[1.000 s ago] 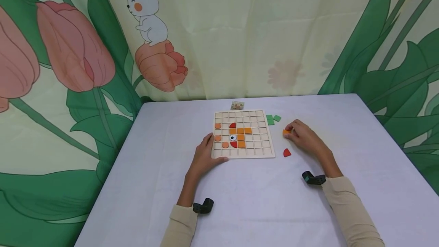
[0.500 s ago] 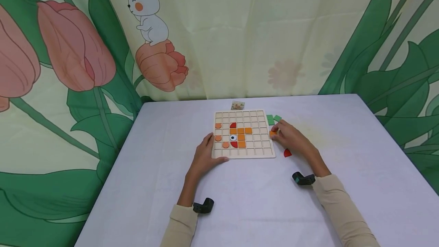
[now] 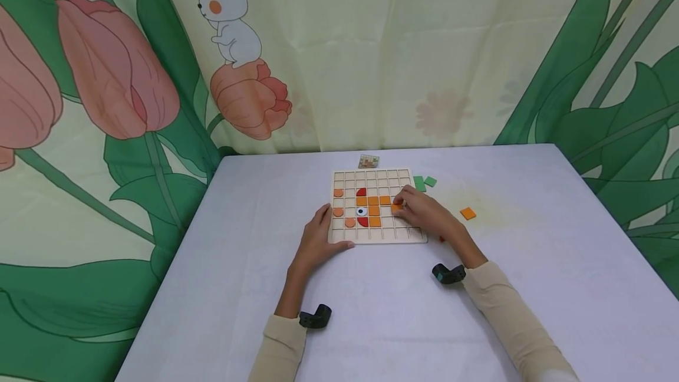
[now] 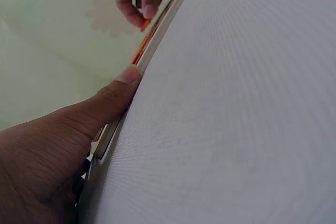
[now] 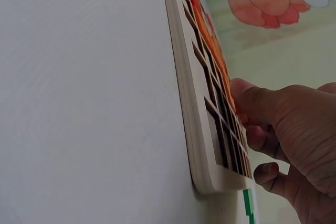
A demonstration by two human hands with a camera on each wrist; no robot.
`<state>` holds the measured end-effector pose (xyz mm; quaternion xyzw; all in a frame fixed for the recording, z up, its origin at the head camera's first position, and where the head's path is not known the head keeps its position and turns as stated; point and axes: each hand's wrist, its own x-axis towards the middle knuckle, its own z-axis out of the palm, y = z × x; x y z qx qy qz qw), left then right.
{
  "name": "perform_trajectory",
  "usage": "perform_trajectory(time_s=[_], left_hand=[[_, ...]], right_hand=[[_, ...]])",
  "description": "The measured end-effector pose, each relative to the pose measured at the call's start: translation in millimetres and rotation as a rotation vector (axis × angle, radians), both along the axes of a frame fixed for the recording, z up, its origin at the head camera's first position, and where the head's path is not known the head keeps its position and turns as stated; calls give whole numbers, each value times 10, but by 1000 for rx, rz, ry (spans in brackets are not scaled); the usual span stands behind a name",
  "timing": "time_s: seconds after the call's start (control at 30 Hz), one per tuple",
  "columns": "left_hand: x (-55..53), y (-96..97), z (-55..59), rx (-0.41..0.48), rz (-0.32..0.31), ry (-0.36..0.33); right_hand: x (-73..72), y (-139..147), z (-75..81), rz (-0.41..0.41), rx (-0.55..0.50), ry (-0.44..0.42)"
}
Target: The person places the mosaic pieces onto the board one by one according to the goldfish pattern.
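A wooden grid board (image 3: 395,233) lies on the table, with orange squares (image 3: 373,211), red quarter-round pieces (image 3: 363,222), peach discs (image 3: 338,212) and an eye piece (image 3: 362,211) in its cells. My left hand (image 3: 316,234) holds the board's near left corner, thumb along the front edge and fingers at the left side. Over the right part of the grid, my right hand (image 3: 428,216) pinches an orange square tile (image 3: 396,208) between thumb and fingers. In the right wrist view that thumb (image 5: 249,95) is right at the grid, partly covering the tile.
A loose orange tile (image 3: 468,213) lies right of the board. Green pieces (image 3: 419,183) sit by its far right edge, and a small patterned card (image 3: 368,161) is behind it. A red piece (image 3: 442,239) is mostly hidden below the right wrist.
My right hand has moved left from the table onto the board, carrying the orange tile. Another orange tile is now uncovered on the table. The left hand stays at the board's corner.
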<state>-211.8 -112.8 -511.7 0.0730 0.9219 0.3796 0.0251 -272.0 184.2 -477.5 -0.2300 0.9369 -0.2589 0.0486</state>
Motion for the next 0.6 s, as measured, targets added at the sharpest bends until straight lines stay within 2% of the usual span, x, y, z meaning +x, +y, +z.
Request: perform_trajectory(time_s=[0.23, 0.6], left_hand=[[-10, -3, -27, -7, -7, -3], [-27, -10, -34, -15, -3, 2]], right_hand=[[-25, -161, -27, 19, 20, -17], [-37, -223, -60, 18, 45, 6]])
